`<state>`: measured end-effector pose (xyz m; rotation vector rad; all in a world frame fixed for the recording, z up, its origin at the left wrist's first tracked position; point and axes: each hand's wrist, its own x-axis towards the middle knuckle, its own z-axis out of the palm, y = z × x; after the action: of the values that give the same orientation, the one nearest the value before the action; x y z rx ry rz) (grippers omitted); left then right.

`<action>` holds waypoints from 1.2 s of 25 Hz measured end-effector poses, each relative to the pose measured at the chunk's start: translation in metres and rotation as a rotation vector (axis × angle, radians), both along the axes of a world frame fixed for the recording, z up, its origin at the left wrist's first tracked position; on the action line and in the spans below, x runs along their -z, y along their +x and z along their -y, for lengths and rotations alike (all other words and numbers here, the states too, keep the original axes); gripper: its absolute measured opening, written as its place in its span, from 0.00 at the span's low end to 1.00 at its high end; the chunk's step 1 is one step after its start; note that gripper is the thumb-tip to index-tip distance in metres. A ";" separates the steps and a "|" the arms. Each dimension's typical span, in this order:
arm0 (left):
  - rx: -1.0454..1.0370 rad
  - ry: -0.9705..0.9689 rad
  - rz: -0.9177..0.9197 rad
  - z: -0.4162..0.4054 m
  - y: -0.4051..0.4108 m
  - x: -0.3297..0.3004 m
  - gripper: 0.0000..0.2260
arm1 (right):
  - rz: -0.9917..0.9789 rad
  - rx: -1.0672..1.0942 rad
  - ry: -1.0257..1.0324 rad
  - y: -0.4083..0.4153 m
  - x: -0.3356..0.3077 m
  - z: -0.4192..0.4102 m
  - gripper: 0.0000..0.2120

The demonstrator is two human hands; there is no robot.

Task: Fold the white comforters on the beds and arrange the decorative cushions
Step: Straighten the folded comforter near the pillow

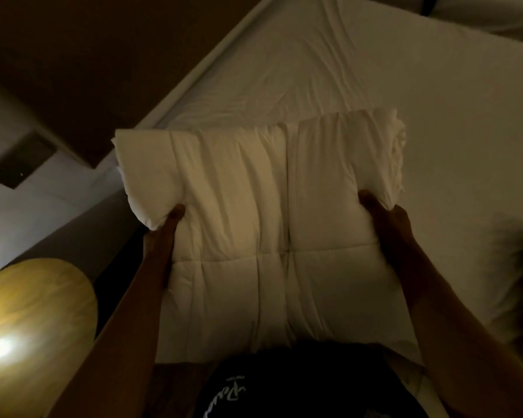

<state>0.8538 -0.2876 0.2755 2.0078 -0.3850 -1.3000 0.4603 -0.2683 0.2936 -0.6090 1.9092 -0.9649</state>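
Dim bedroom, white-sheeted bed [420, 122]: left hand [160, 236] and right hand [387, 218] grip folded comforter [269, 206] by its sides above the mattress; next, probably set it down squarely.

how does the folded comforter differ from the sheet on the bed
The folded comforter is thick, puffy and quilted into stitched panels; the bed sheet lies thin and flat with light wrinkles. The left hand and right hand grip the comforter by its sides; the sheet is untouched. Both are white.
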 end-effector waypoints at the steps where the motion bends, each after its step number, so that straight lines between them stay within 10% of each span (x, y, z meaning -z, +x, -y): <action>1: 0.005 0.003 0.004 0.005 0.010 0.002 0.52 | 0.003 0.003 0.005 0.009 0.001 0.004 0.48; 30: 0.166 -0.061 0.134 0.399 -0.006 0.028 0.45 | 0.092 0.199 0.019 -0.016 0.052 0.342 0.42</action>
<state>0.8482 -0.6866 0.2477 2.0526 -0.6591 -1.2389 0.4442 -0.6106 0.2414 -0.3621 1.9204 -1.0790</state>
